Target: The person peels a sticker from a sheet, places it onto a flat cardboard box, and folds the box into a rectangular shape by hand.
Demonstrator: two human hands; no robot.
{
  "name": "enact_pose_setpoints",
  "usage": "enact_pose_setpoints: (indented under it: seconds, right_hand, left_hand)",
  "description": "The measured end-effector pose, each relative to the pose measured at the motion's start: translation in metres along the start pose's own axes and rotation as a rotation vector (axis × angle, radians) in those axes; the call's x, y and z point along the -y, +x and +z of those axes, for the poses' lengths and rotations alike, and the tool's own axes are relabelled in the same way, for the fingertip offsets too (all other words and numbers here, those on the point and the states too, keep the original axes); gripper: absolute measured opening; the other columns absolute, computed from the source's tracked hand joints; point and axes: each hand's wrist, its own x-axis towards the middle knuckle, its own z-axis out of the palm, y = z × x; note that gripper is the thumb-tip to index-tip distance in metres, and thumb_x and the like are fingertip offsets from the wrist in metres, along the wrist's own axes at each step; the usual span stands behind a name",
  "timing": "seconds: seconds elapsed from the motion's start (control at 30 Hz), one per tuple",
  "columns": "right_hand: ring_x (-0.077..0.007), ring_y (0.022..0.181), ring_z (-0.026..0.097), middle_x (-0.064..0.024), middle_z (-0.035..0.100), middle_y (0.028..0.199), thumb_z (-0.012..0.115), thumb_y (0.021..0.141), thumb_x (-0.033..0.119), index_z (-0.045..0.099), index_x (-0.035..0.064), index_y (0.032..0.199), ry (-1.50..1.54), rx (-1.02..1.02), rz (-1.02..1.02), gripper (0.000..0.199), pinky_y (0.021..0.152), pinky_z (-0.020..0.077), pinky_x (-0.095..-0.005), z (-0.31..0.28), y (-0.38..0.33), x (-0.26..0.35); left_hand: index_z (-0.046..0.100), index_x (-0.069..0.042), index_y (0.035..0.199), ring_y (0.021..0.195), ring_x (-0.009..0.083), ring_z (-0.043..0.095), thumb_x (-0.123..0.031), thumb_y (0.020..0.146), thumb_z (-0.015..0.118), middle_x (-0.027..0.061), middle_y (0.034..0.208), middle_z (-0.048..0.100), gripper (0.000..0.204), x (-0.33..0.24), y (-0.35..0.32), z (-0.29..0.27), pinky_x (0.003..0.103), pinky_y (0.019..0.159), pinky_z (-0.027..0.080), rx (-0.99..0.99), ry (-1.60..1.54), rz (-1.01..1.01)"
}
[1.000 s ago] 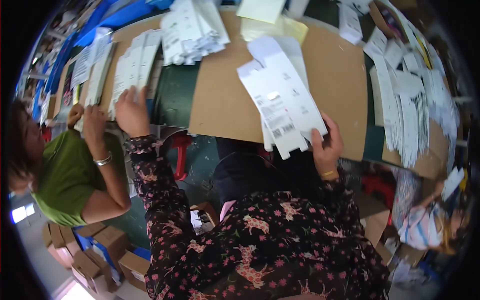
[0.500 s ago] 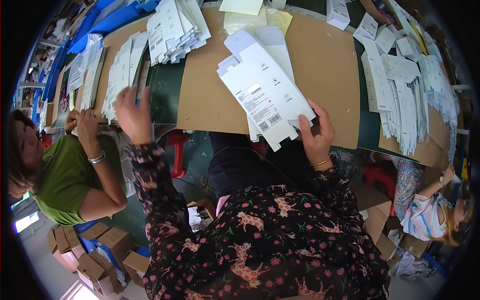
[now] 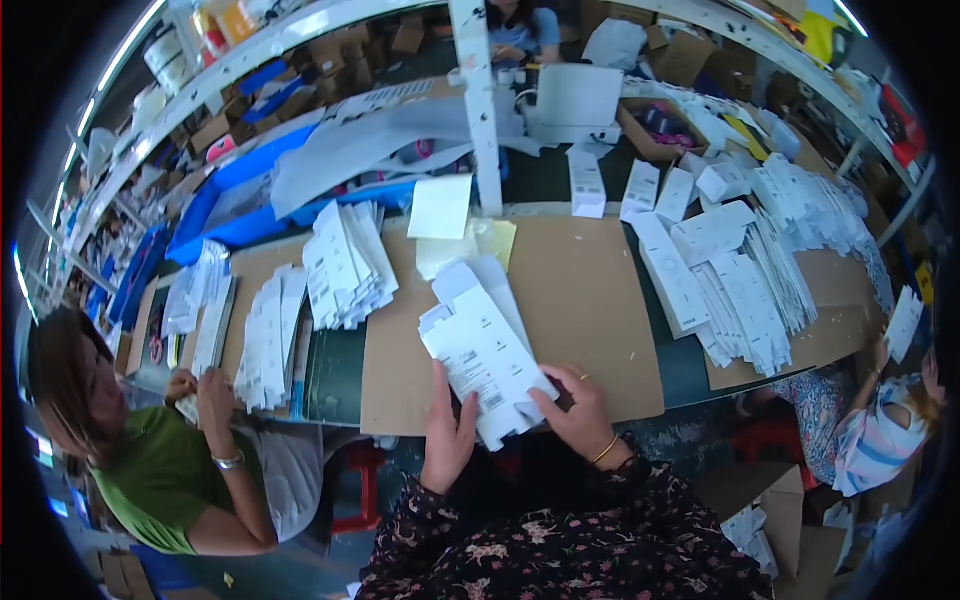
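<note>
A flat white folding carton (image 3: 480,350) with printing and open end flaps lies at a slant before me, its lower end near the table's front edge. Another white carton (image 3: 507,293) shows partly underneath. My right hand (image 3: 582,412) is closed on the lower right corner, thumb on top. At the lower left edge, my left hand (image 3: 450,435) has its thumb over the carton and its fingers along the side; the fingertips are partly hidden.
Brown cardboard (image 3: 590,310) covers the table before me. Fanned stacks of flat cartons stand left (image 3: 345,265) and right (image 3: 740,300). A yellow pad (image 3: 440,207) and a blue tray (image 3: 215,205) lie farther back. A person in green (image 3: 170,480) works at left, another (image 3: 880,430) at far right.
My left hand has come from the stacks at left to the carton's lower left edge. The right hand keeps its hold. My view has tilted up, showing more of the table's far side.
</note>
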Motion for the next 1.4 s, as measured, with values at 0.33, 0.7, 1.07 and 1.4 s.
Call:
enact_pose_setpoints:
  seconds: [0.33, 0.7, 1.07, 1.4]
  right_hand:
    - [-0.0406, 0.127, 0.065, -0.0290, 0.067, 0.136, 0.078, 0.098, 0.018, 0.057, -0.0073, 0.146, 0.113, -0.150, -0.125, 0.058, 0.108, 0.0508, -0.0431, 0.013, -0.009, -0.004]
    - [-0.0361, 0.128, 0.065, -0.0256, 0.065, 0.140, 0.083, 0.093, 0.014, 0.062, -0.0062, 0.141, 0.109, -0.054, 0.120, 0.055, 0.109, 0.0502, -0.0421, -0.074, -0.022, -0.040]
    - [-0.0157, 0.107, 0.070, -0.0129, 0.074, 0.123, 0.081, 0.094, 0.003, 0.068, -0.0050, 0.132, 0.171, -0.365, -0.052, 0.040, 0.092, 0.0577, -0.0306, -0.075, -0.027, -0.005]
    - [-0.0121, 0.095, 0.073, -0.0112, 0.077, 0.114, 0.073, 0.099, -0.002, 0.064, -0.0059, 0.138, 0.480, 0.064, 0.029, 0.040, 0.082, 0.0615, -0.0259, -0.067, -0.052, 0.045]
  left_hand:
    - [0.009, 0.006, 0.169, 0.146, 0.0222, 0.044, -0.007, 0.113, 0.048, 0.0202, 0.166, 0.039, 0.069, -0.007, 0.014, 0.027, 0.035, 0.121, 0.038, 0.084, -0.350, -0.242]
    - [0.011, 0.008, 0.168, 0.157, 0.0280, 0.033, -0.008, 0.109, 0.060, 0.0275, 0.169, 0.032, 0.079, -0.029, -0.008, 0.092, 0.037, 0.125, 0.032, 0.130, -0.443, -0.088]
    - [0.029, 0.004, 0.165, 0.160, 0.0327, 0.032, -0.005, 0.102, 0.073, 0.0236, 0.173, 0.031, 0.078, -0.037, -0.019, 0.050, 0.045, 0.128, 0.032, 0.249, -0.467, -0.068]
    - [0.040, 0.002, 0.161, 0.159, 0.0414, 0.033, -0.035, 0.085, 0.088, 0.0272, 0.170, 0.034, 0.097, -0.145, -0.034, -0.049, 0.055, 0.129, 0.027, 0.316, 0.374, 0.389]
